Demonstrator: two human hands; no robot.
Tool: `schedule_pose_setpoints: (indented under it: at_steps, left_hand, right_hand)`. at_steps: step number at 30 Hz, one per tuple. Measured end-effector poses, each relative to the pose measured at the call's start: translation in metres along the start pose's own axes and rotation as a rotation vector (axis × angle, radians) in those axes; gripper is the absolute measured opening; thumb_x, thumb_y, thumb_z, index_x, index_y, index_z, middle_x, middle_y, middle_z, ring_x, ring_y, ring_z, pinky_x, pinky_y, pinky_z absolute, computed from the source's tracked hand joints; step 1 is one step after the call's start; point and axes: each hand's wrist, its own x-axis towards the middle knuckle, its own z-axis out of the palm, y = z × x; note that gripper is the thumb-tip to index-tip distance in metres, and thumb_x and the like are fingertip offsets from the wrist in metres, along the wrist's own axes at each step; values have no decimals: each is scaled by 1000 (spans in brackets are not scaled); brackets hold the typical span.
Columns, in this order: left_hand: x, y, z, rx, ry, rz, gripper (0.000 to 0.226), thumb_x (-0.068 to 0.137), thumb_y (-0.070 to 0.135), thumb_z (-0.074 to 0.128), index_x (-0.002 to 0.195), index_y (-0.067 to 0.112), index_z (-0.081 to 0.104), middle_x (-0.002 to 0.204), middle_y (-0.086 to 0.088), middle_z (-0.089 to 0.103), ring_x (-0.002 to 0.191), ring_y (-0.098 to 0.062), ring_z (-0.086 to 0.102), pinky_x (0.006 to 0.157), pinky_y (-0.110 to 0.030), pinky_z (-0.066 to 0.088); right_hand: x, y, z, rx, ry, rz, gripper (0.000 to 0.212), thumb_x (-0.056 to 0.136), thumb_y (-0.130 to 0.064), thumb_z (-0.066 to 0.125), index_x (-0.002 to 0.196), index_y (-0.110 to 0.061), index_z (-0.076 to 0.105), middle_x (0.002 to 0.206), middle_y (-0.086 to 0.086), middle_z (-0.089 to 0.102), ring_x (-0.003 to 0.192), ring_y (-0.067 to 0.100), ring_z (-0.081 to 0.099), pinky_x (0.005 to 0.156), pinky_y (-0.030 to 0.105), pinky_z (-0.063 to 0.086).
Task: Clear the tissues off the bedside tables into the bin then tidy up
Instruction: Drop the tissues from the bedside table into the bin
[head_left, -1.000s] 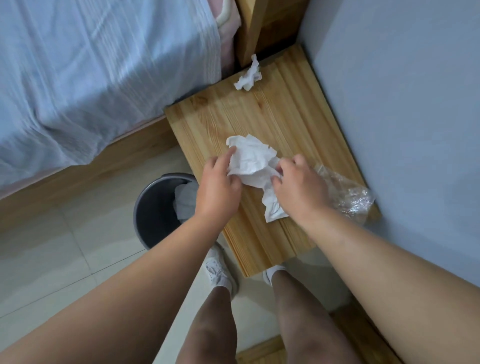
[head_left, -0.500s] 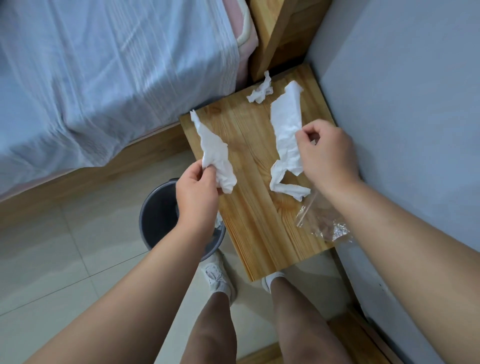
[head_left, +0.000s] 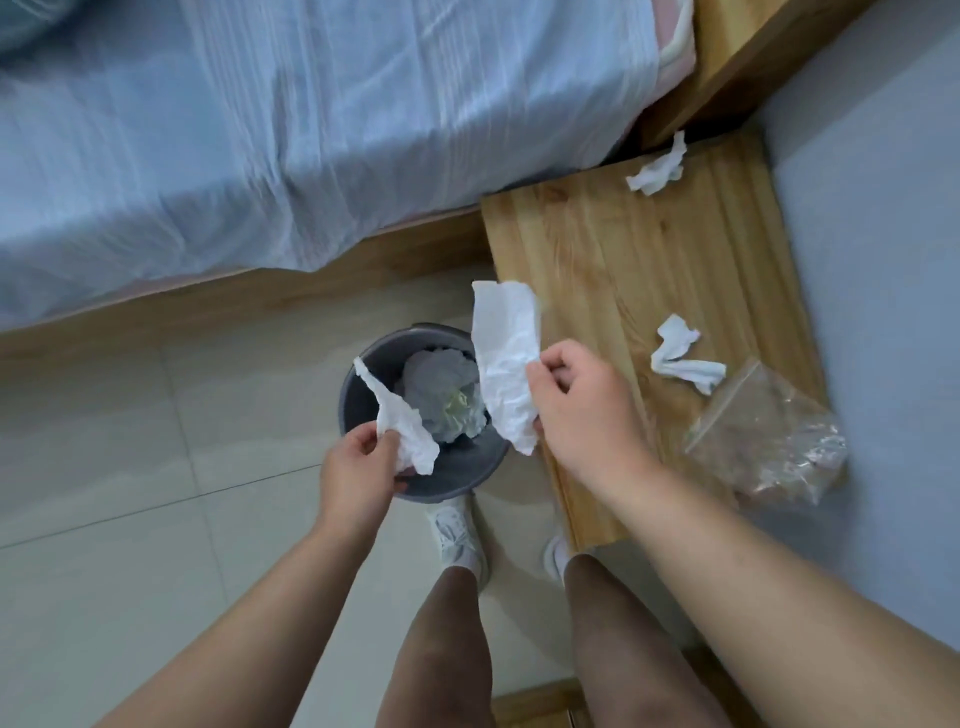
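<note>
Legs and two white shoes (head_left: 460, 535) show at the bottom, standing on the pale tiled floor (head_left: 130, 467). Just past the shoes sits the round gray bin (head_left: 467, 467), with some crumpled stuff already inside it. The left hand (head_left: 358, 475) is closed on a thin white tissue (head_left: 402, 426), pinched between thumb and fingers, right above the near edge of the bin. The right hand (head_left: 582, 410) is closed on a bigger white tissue (head_left: 506, 364), which hangs down over the bin's right side, next to the edge of the wooden counter (head_left: 597, 260).

On the counter, to the right of that hand, lies a small twisted tissue (head_left: 683, 356). Near it, a clear plastic bag (head_left: 769, 431) sits at the counter's right edge and hangs a bit over it. Farther back, in the far corner of the counter, lies one more scrunched tissue (head_left: 660, 169), close to the wooden bed post.

Beyond the bin and the counter is the bed (head_left: 311, 130), covered with a light blue sheet, with a wood frame along the floor.
</note>
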Motion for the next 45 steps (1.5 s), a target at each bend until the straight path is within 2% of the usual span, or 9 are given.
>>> schedule_pose_setpoints:
  at_steps: [7,11,13,18,22,28,33,38,45]
  left_hand:
    - [28,-29,-17,117,-101,-40,22,104,20,53,114,20,73,105,-6,78,91,-27,76,58,-30,60]
    - [38,-30,-19,86,-144,-120,25,104,22,55,125,19,69,111,-6,78,86,-25,80,63,-34,63]
    - [37,-30,-19,55,-125,-160,29,104,20,56,132,18,66,112,-8,76,83,-22,81,62,-34,62]
    - [21,-19,-7,55,-129,-131,27,102,19,59,128,24,65,110,-2,73,74,-18,80,60,-32,63]
    - [9,18,21,135,-163,11,21,105,26,58,124,29,67,110,4,74,77,-11,79,59,-27,63]
    - [-9,98,86,414,-259,469,32,104,42,58,134,34,65,122,15,71,107,3,66,96,-35,58]
    - [-9,179,155,650,-180,881,49,101,52,56,147,39,49,149,5,53,140,-17,47,103,-34,40]
    - [6,241,215,899,-132,993,65,100,60,53,158,39,34,165,-4,36,152,-31,33,115,-51,41]
    - [31,253,259,1026,-95,1012,55,106,35,46,159,26,36,166,-13,35,148,-39,36,114,-58,40]
  right_hand:
    - [-3,30,97,-70,-235,195,16,99,-35,55,85,-28,58,86,-2,72,75,27,73,76,46,62]
    - [2,42,111,-144,-343,296,43,98,-45,53,136,-24,55,125,0,67,103,28,70,93,44,57]
    - [2,43,106,-183,-356,295,52,98,-45,53,145,-24,49,135,3,63,115,29,64,98,43,53]
    - [-7,46,67,-51,-324,268,45,99,-40,55,141,-28,50,105,-4,69,88,22,71,79,39,57]
    - [-15,58,9,-19,-229,219,43,98,-41,56,139,-34,51,97,-7,72,78,15,69,77,38,58]
    - [-22,89,-97,-70,-102,223,37,95,-47,56,131,-44,54,93,-15,73,72,9,71,76,43,61]
    - [-25,118,-156,-46,116,244,19,97,-35,60,115,-41,66,80,-12,74,76,5,71,76,36,56]
    - [-30,136,-184,-149,168,225,17,96,-32,63,110,-39,70,83,-19,69,72,2,64,68,32,51]
    - [-34,167,-185,-410,316,30,38,89,-24,75,125,-15,71,126,2,68,118,25,57,93,39,50]
